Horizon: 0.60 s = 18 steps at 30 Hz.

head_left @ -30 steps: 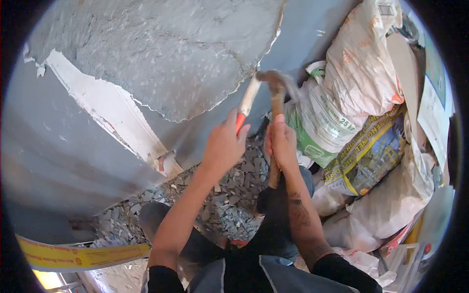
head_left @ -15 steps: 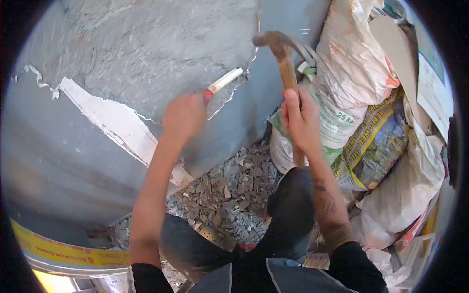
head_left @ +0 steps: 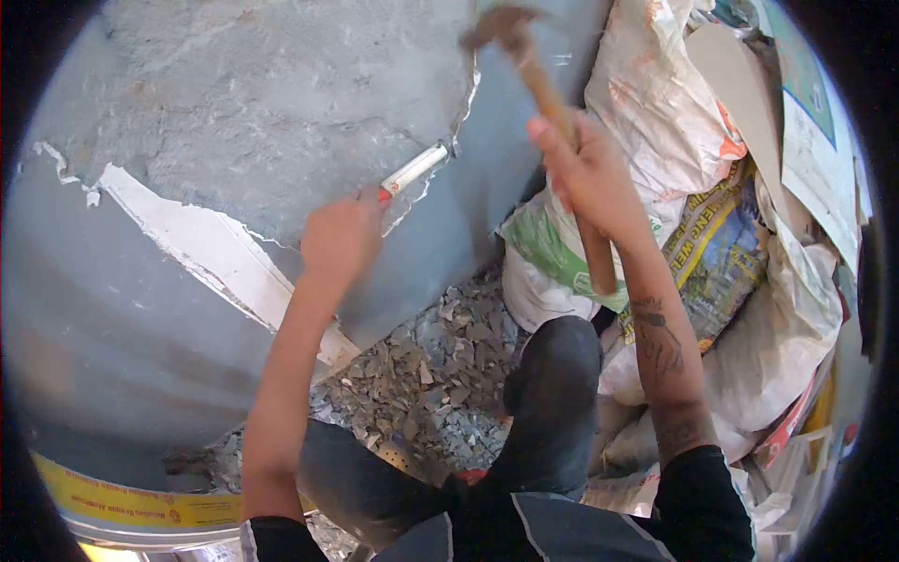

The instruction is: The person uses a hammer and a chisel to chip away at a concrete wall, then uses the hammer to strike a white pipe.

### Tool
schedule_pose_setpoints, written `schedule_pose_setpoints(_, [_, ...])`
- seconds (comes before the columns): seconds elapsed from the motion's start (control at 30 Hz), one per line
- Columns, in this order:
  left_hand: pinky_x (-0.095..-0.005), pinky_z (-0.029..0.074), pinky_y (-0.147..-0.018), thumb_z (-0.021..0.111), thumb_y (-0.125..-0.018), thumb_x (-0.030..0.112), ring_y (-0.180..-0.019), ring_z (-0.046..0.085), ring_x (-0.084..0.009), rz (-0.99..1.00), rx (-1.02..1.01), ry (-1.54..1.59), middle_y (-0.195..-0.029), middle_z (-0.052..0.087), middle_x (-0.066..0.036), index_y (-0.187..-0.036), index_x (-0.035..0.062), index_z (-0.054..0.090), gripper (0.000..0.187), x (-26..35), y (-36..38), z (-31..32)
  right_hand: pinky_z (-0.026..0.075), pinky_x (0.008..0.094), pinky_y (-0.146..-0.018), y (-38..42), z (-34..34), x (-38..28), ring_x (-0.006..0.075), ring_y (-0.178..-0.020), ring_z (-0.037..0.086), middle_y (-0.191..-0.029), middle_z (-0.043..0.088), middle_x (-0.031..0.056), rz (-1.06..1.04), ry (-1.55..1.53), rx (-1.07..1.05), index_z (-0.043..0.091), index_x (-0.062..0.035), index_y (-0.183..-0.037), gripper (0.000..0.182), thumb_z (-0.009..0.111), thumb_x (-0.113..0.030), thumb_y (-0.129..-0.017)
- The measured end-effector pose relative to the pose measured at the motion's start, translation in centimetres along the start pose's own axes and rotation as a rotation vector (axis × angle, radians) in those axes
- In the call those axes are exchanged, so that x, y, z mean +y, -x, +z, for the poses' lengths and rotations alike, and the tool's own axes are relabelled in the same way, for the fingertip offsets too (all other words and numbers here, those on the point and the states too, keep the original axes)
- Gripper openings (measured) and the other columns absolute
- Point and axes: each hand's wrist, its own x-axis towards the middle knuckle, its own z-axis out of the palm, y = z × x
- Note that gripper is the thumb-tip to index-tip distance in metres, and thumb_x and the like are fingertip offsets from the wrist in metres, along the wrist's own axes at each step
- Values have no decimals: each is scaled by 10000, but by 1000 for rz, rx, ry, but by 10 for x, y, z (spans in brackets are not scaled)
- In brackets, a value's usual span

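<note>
My left hand is closed round the red end of a chisel with a pale shaft. The chisel's tip rests against the wall at the ragged edge of the bare grey patch. A wooden-handled claw hammer is gripped in my right hand. Its head is raised up and to the right of the chisel, apart from it, and slightly blurred. Smooth grey-blue coating surrounds the rough patch, and a white strip shows along its lower left edge.
Broken grey chips cover the floor between my knees. Filled sacks and a yellow-lettered bag are piled at the right, with boards behind them. A yellow-labelled bucket stands at the lower left.
The hammer has risen and moved slightly left in view, and my right hand has lifted with it. The left hand and chisel keep their place against the wall while the view shifts a little.
</note>
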Motion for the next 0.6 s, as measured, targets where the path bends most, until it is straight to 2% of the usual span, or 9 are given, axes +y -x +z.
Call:
schedule_pose_setpoints(0.03, [-501, 529, -673, 494, -1000, 296, -772, 682, -374, 12, 32, -6, -906, 684, -164, -1097, 52, 608, 287, -4, -1, 5, 498, 463, -579, -1, 7, -2, 347, -651, 679, -657, 622, 196, 10, 5, -3, 619, 27, -874, 469, 641, -440, -912])
schedule_pose_setpoints(0.1, [-500, 528, -674, 496, -1000, 296, -777, 682, -377, 27, 58, -7, -911, 685, -165, -1102, 52, 608, 288, -4, -1, 10, 501, 456, -579, -3, 23, -8, 322, -629, 673, -648, 615, 179, -105, -174, 376, 616, 32, -871, 453, 658, -418, -901])
schedule_pose_setpoints(0.13, [-502, 526, -673, 497, -999, 294, -780, 682, -378, 20, 64, 2, -918, 685, -167, -1098, 53, 612, 285, -3, 0, 8, 501, 456, -579, -3, 37, 13, 322, -629, 673, -648, 615, 179, -101, -170, 378, 616, 32, -871, 453, 658, -418, -901])
schedule_pose_setpoints(0.23, [-504, 525, -675, 495, -998, 291, -781, 681, -381, 24, 61, 16, -921, 685, -170, -1087, 56, 619, 281, -3, 1, 2, 500, 454, -589, 4, 68, 63, 325, -618, 661, -646, 617, 174, -177, 221, 227, 613, 25, -867, 438, 671, -408, -894])
schedule_pose_setpoints(0.3, [-505, 526, -677, 492, -999, 289, -779, 680, -382, 46, 48, 23, -918, 684, -172, -1081, 56, 623, 279, -5, 0, 3, 499, 459, -608, 16, 42, 35, 370, -634, 650, -674, 631, 193, 284, 23, -383, 614, 18, -867, 428, 682, -404, -888])
schedule_pose_setpoints(0.33, [-504, 527, -673, 495, -997, 286, -771, 679, -383, 68, 80, 21, -909, 684, -171, -1071, 54, 625, 275, -10, -2, 9, 499, 459, -608, 14, 31, 26, 370, -634, 650, -674, 631, 193, 284, 26, -378, 614, 18, -867, 428, 682, -404, -888])
schedule_pose_setpoints(0.43, [-501, 529, -667, 504, -993, 282, -759, 677, -386, 21, 14, -23, -895, 684, -172, -1055, 53, 629, 268, -7, -7, 4, 500, 455, -610, 10, 3, -1, 401, -648, 640, -686, 639, 203, 66, 249, -151, 606, 16, -849, 425, 677, -400, -894])
schedule_pose_setpoints(0.5, [-500, 529, -666, 511, -990, 281, -753, 675, -388, -48, -93, -62, -890, 683, -173, -1050, 53, 630, 265, -4, -3, 4, 501, 451, -609, 10, -1, -24, 408, -656, 644, -699, 646, 208, -88, 116, 237, 603, 14, -849, 416, 669, -393, -900])
schedule_pose_setpoints(0.6, [-498, 527, -666, 519, -987, 283, -749, 673, -390, 19, 70, 5, -868, 682, -173, -1044, 59, 636, 259, -5, -2, 5, 502, 445, -611, -3, 40, 2, 413, -681, 657, -723, 657, 211, -172, -1, 488, 604, 7, -859, 398, 671, -383, -900])
